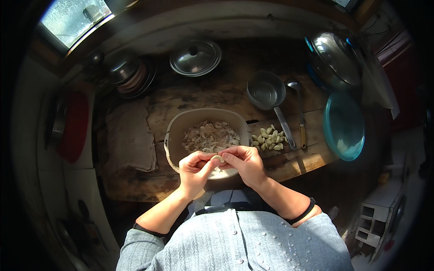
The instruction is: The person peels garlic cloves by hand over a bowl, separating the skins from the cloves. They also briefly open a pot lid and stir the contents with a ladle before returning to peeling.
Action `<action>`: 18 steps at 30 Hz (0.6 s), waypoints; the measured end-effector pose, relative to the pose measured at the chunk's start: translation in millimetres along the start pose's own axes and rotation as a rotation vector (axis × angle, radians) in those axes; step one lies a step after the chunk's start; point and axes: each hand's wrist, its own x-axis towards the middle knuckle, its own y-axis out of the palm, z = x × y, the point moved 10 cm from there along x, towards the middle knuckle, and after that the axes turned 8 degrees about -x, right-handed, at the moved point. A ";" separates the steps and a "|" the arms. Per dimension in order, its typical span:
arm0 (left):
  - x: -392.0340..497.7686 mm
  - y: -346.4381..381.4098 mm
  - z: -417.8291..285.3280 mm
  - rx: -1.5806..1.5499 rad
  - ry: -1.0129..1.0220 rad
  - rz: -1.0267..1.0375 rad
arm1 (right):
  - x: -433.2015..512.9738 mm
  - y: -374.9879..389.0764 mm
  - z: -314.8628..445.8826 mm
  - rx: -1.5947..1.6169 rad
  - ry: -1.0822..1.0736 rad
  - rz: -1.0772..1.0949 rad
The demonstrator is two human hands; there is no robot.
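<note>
Between the fingertips of both hands is a pale garlic clove (218, 158). My left hand (198, 166) pinches it from the left with thumb and forefinger. My right hand (244, 165) has its thumb and fingertips at the clove's right end. Both hands are over the near rim of a cream plastic basin (174, 130). Papery garlic skins and other pieces (210, 135) cover the basin's bottom; my hands hide its near part. Just right of the basin, a pile of peeled garlic cloves (271, 138) lies on the wooden table (210, 91).
A saucepan (266, 89) and a ladle (300, 111) lie beyond the cloves. A teal bowl (344, 127) stands at the right edge, below a large lidded pot (334, 61). Left is a folded cloth (130, 135); behind are a lidded pan (195, 58) and stacked bowls (134, 76).
</note>
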 end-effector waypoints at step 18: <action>35.6 7.0 49.5 0.130 -0.164 -0.128 | 36.8 -37.7 14.0 -0.291 -0.304 -0.049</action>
